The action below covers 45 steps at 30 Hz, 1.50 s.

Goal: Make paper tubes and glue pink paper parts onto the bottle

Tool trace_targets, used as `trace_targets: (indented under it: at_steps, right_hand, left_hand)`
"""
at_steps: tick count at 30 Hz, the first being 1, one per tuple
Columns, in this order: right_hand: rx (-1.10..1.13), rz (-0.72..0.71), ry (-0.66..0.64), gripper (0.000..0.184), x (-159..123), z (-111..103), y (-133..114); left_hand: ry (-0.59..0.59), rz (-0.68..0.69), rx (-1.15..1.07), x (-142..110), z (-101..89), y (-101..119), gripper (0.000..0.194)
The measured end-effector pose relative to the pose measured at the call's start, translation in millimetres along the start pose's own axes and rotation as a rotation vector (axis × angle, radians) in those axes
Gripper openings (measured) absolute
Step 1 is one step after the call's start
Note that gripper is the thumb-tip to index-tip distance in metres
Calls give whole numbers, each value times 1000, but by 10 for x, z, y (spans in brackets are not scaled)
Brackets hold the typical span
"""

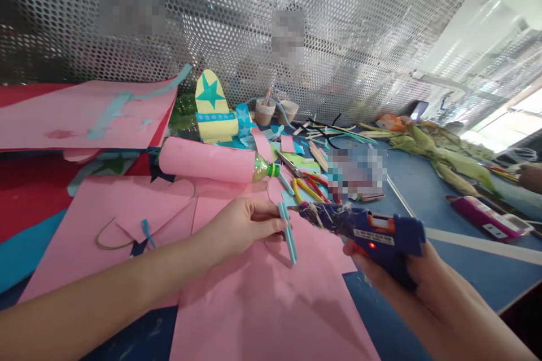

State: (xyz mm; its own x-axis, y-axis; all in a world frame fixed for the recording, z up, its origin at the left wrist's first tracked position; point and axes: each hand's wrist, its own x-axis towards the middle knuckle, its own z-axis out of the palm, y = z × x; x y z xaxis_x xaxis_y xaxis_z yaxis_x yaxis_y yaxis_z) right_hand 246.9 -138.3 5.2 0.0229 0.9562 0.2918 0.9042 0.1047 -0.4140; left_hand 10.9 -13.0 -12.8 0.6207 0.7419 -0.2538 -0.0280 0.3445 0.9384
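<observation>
My left hand (254,220) pinches a small folded light-blue strip (289,234), which looks like paper or foam, held upright above pink sheets (254,304). My right hand (406,282) grips a dark blue hot glue gun (359,223) with an orange trigger and a lit red light. Its nozzle points left and comes close to the strip; I cannot tell if they touch. Glue threads cling to its front. Behind my left hand lies a green bottle wrapped in pink paper (207,161).
Scissors (292,164) and yellow-handled pliers (305,190) lie among scraps. A yellow and blue paper-covered bottle (218,124), two cups (265,111) and a perforated metal screen (237,28) are behind. Corn husks (449,152) and a purple glue gun (486,217) sit right, near another person's hand (530,177).
</observation>
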Motion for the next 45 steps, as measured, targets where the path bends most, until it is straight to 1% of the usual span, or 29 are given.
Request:
trace_targets:
  at_steps: [3, 7, 9, 12, 14, 19, 21, 25, 28, 31, 34, 38, 41, 45]
  right_hand:
    - [-17, -68, -66, 37, 10, -13, -18]
    - [-33, -111, -62, 39, 31, -1, -62]
    - [-14, -95, -70, 41, 35, 24, -74]
    - [22, -53, -31, 43, 15, 70, -61]
    - [35, -49, -15, 41, -5, 85, -34]
    - [24, -34, -31, 35, 20, 18, -3]
    - [19, -32, -33, 38, 63, -30, -37]
    - [32, -82, -53, 40, 148, -109, -171]
    - [38, -94, -61, 45, 190, -141, -271]
    - [41, -92, -53, 47, 209, -152, -323]
    - [40, -103, -55, 46, 204, -147, -315]
    - [5, -91, -28, 49, 173, -132, -246]
    - [-20, -88, -43, 49, 158, -128, -212]
    - [-9, -110, -58, 47, 163, -139, -250]
  left_hand:
    - [14, -13, 17, -4, 2, -2, 16]
    - [31, -19, 41, -9, 8, 1, 18]
    - [32, -17, 29, -7, 12, 3, 18]
    - [34, -24, 8, -3, 16, 1, 21]
    - [32, -17, 1, 0, 17, -4, 22]
    - [10, 0, 5, 7, 9, -19, 23]
    - [11, -5, 10, 10, 8, -21, 24]
    - [16, 2, 25, 12, 10, -18, 20]
    - [1, 18, 30, 14, 4, -20, 20]
    - [-15, 18, 31, 20, -5, -28, 21]
    - [-16, 9, 39, 27, -6, -30, 19]
    - [-10, 6, 41, 28, 4, -28, 16]
    - [7, 1, 42, 26, 7, -28, 17]
    - [0, 9, 49, 24, 3, -26, 19]
